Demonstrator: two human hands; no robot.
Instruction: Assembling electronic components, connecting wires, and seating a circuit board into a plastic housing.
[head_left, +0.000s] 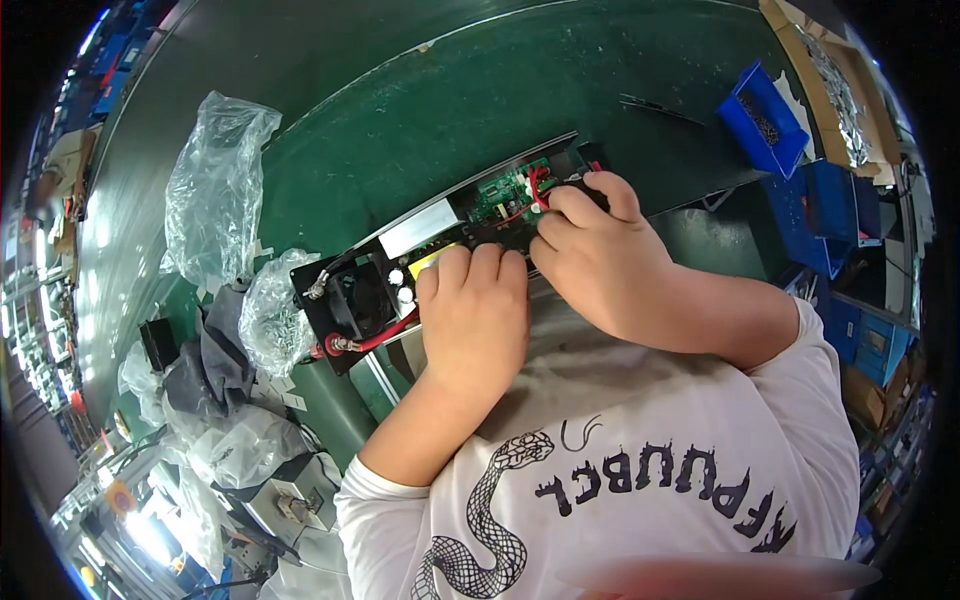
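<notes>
An opened power inverter [418,229], a long black metal case with its insides bare, lies slantwise in front of me. A fan [362,302] and a thick red cable [385,333] are at its left end. Toward the right end sit a green circuit board [497,197] and thin red wires [540,185]. My left hand [476,312] is closed over the near side wall, fingertips hidden inside the case. At the right end, my right hand [603,262] has its fingers bent in a grip beside the red wires. What they pinch is hidden behind the knuckles.
Clear plastic bags [218,190] and dark grey cloth [207,355] lie on the left. On the green tabletop [500,80], a blue bin [765,125] of small dark parts stands far right, near a cardboard box [835,85]. A thin dark strip [660,108] lies at the back.
</notes>
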